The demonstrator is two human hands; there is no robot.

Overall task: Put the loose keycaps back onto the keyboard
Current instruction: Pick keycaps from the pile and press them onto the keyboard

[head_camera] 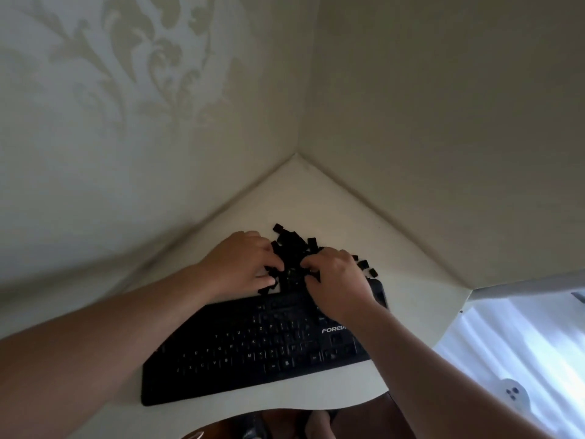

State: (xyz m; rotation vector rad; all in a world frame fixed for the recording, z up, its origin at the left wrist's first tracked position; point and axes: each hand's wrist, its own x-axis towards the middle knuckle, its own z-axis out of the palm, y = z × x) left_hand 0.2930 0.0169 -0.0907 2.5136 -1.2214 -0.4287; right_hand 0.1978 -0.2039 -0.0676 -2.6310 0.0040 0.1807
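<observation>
Loose keycaps (292,245) are lying heaped on the pale desk (332,204), just beyond the far edge of the black keyboard (240,353); a few strays (367,269) are sitting off at the heap's 4 o'clock. The keyboard is running diagonally across the desk corner, its near end toward 7 o'clock.

Both hands are working in the heap. The left hand (243,264) is reaching in from 8 o'clock, fingers curled down among the caps; the right hand (337,278) is coming in from 4 o'clock, fingertips bunched at the heap's near edge. Each seems to be pinching at caps, but dark plastic and blur are hiding whether a cap is actually held, so I cannot tell.

Judgement: sorting stage, with empty sockets hard to make out on the dim board.

Risks: raking fingers are likely to push caps off toward the wall corner at 12 o'clock or past the desk edge at 3 o'clock. Legends are reading faint in this light, so a cap may be going onto the wrong stem or being pressed in crooked.
</observation>
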